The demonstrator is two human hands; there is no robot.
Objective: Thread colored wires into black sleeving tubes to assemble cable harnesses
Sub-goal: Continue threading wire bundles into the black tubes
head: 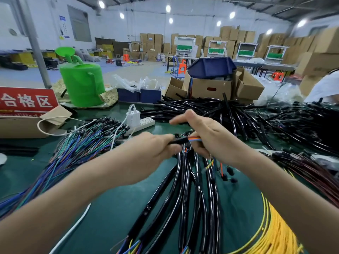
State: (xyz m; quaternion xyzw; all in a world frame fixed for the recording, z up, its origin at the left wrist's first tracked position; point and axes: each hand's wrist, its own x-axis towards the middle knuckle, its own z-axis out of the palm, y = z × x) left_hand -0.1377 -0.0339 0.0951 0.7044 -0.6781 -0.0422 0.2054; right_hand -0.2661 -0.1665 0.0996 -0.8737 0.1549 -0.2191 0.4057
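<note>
1. Black sleeving tube (178, 140) was pinched at its mouth end in the left hand (146, 153), held above the green table (110, 208) at centre frame; finished sleeved harnesses (183, 189) hung below the hands toward the camera.
2. Pile of empty black tubes (211, 110) lay beyond the hands; loose blue-green wires (82, 147) fanned out at left, yellow wires (275, 231) at lower right.
3. Right hand (207, 138) was closed on a flat bunch of orange-blue colored wires (195, 138), thumb pressed on top, index finger sticking out straight.
4. Wire bunch met the tube mouth directly between the two hands, touching; how far inside could not be told, motion blur.
5. Risks, judged: one wire could splay and catch on the tube rim if the bunch was not kept tight, so it buckles outside; soft tube could kink if squeezed hard; hanging harnesses could tangle with the fresh wires.
</note>
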